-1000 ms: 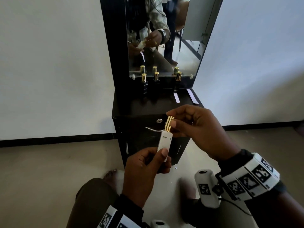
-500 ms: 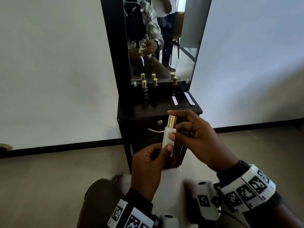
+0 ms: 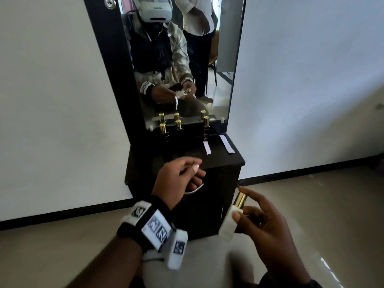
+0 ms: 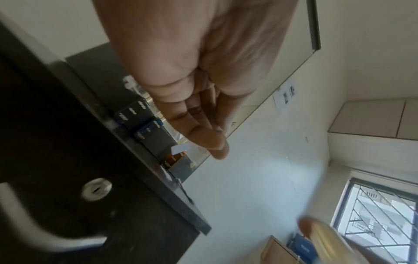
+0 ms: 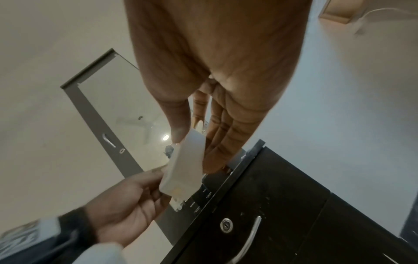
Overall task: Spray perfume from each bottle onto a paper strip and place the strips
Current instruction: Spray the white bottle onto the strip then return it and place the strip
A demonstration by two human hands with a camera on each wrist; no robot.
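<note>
My right hand (image 3: 252,214) grips a white perfume bottle (image 3: 228,224) with a gold cap (image 3: 239,199), tilted, low in front of the black cabinet (image 3: 225,163). The right wrist view shows the bottle (image 5: 184,167) between thumb and fingers. My left hand (image 3: 184,173) hovers at the cabinet's front edge with fingers curled, apart from the bottle. The mirror (image 3: 220,59) shows a white paper strip hanging from that hand. Three gold-capped dark bottles (image 3: 178,124) stand at the mirror's foot. Two strips (image 3: 207,147) lie in front of the right one.
A drawer with a curved metal handle (image 3: 196,188) and a keyhole (image 5: 226,226) sits just under my left hand. White walls flank the cabinet, with grey floor (image 3: 311,204) to the right. The mirror also reflects a second person standing behind me.
My left hand has let go of the bottle and moved up and left to the cabinet's edge. My right hand has carried the bottle down and right. The head has tilted upward.
</note>
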